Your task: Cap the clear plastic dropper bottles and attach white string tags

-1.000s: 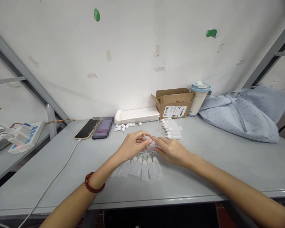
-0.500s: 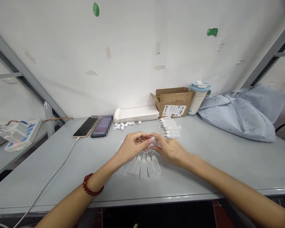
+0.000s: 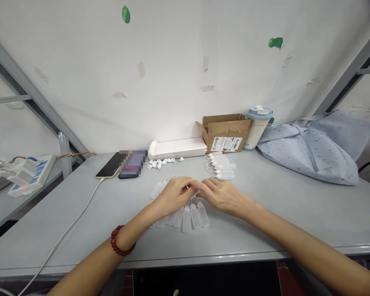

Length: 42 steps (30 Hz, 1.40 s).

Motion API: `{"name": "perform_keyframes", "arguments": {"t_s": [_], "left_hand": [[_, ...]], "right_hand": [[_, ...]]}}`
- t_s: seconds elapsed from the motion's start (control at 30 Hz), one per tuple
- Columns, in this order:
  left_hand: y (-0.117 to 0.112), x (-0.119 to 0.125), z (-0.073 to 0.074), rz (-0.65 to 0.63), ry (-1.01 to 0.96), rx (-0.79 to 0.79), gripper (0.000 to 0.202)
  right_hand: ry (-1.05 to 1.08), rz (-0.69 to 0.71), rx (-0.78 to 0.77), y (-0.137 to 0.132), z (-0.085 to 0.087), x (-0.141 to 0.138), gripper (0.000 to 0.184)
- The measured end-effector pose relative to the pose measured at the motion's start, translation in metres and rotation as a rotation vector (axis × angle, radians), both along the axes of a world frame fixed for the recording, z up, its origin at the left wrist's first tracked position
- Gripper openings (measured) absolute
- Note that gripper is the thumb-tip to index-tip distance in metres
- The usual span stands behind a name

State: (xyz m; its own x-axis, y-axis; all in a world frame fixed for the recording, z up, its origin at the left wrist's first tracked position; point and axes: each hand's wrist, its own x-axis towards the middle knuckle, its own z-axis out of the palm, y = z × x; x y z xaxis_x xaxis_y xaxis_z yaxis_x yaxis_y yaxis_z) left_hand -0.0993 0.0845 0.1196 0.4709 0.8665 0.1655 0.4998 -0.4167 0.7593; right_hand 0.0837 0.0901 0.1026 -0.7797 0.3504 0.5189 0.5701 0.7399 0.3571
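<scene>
My left hand (image 3: 172, 194) and my right hand (image 3: 222, 194) meet fingertip to fingertip low over the grey table (image 3: 280, 213). Both sets of fingers are curled and pinched together on something small and white that I cannot make out. Right below them lies a row of several small translucent bottles (image 3: 189, 216) with looped caps. A second bunch of the same bottles (image 3: 219, 167) lies further back. A heap of small white caps (image 3: 160, 163) sits behind my left hand. A red bead bracelet (image 3: 121, 246) is on my left wrist.
Two phones (image 3: 123, 165) lie at the back left, one on a white cable (image 3: 64, 238). A white tray stack (image 3: 176, 148), a cardboard box (image 3: 225, 132), a lidded cup (image 3: 257, 128) and a blue cloth bag (image 3: 314, 150) line the wall. A power strip (image 3: 27, 174) sits far left.
Both hands have dropped from a little above the table down to the row of bottles, still pinched together at the fingertips.
</scene>
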Motion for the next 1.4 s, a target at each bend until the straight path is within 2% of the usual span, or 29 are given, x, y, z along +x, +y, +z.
{"name": "perform_keyframes", "arguments": {"t_s": [0.1,0.27,0.33,0.5,0.63,0.77,0.87,1.03,1.1,1.27,1.4], "left_hand": [[-0.001,0.002,0.001,-0.004,0.072,0.073,0.025],[-0.003,0.001,0.002,0.033,0.004,0.013,0.026],[-0.003,0.000,0.003,0.061,-0.055,-0.038,0.025],[0.000,-0.002,0.007,0.085,-0.179,-0.122,0.027],[0.002,-0.004,0.008,0.080,-0.161,-0.137,0.028],[0.003,-0.006,0.010,0.065,-0.118,-0.064,0.024],[0.004,-0.007,0.009,0.046,-0.112,0.004,0.020],[0.004,-0.007,0.004,0.056,-0.099,0.091,0.020],[0.003,-0.006,0.005,0.061,-0.107,0.069,0.019],[0.001,-0.004,0.014,0.045,-0.194,-0.133,0.028],[0.004,-0.003,0.012,0.049,-0.233,-0.240,0.042]], "right_hand": [[0.089,0.032,-0.081,0.002,-0.002,0.001,0.022],[0.264,0.083,-0.240,0.004,0.001,0.003,0.032],[0.291,0.076,-0.249,0.005,0.002,0.005,0.032],[0.321,0.056,-0.205,0.008,0.003,0.008,0.017],[0.355,0.087,-0.175,0.010,0.003,0.008,0.015],[0.377,0.103,-0.202,0.011,0.002,0.008,0.017],[0.425,0.112,-0.317,0.010,0.002,0.008,0.022],[0.581,0.044,-0.748,0.008,0.010,0.006,0.025],[0.630,0.028,-0.848,0.007,0.012,0.004,0.025],[0.755,0.023,-0.933,0.005,0.013,0.003,0.025],[0.834,0.024,-0.951,0.003,0.010,0.001,0.022]]}}
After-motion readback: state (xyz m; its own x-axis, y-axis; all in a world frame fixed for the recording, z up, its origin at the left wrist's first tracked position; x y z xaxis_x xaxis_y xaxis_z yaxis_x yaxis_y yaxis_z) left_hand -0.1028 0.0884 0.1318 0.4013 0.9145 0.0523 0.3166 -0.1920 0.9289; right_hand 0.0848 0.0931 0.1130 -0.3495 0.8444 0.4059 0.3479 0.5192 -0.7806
